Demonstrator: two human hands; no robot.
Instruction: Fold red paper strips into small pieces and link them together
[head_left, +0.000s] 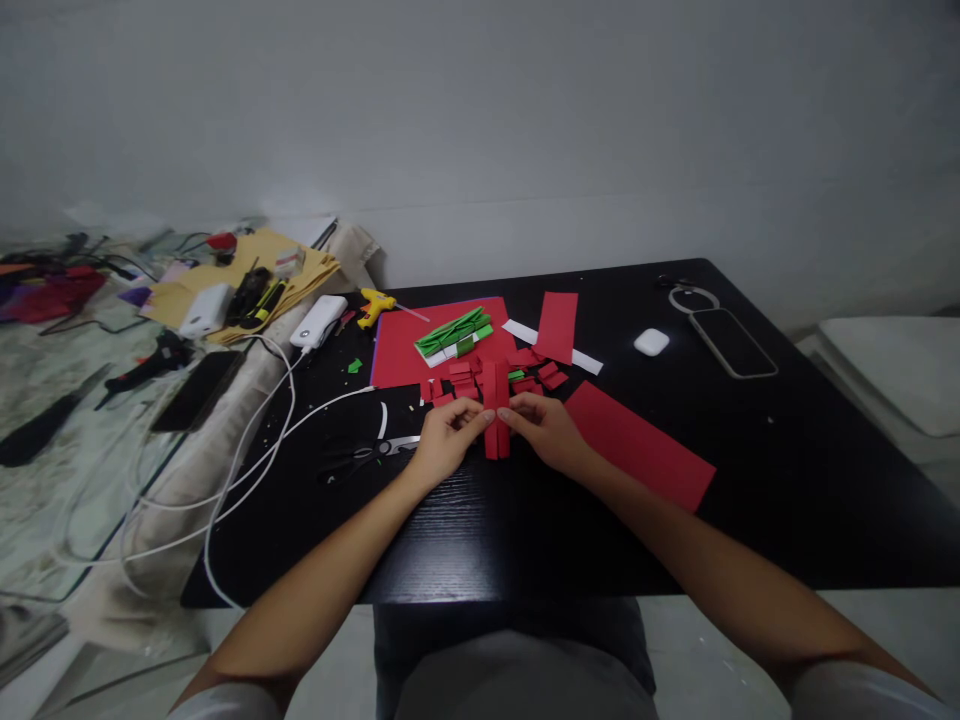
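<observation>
A folded strip of red paper [496, 440] is held upright between my two hands, its creases running lengthwise. My left hand [452, 432] pinches its left edge with thumb and fingers. From the other side, my right hand [545, 425] grips the right edge the same way, the two thumbs almost meeting at the middle. Behind the strip lie several small folded red paper pieces [463, 378], partly hidden by my hands. Scissors [382, 448] with dark handles rest beside my left hand. Near my right forearm is a long red paper sheet [637, 445].
Pleated green paper [454, 333] lies on a red sheet [397, 350] at the back. A yellow glue gun [375, 307], a white power bank [319, 322] and white cables [289, 410] are on the left. A phone [733, 342] and a white case [651, 342] lie right.
</observation>
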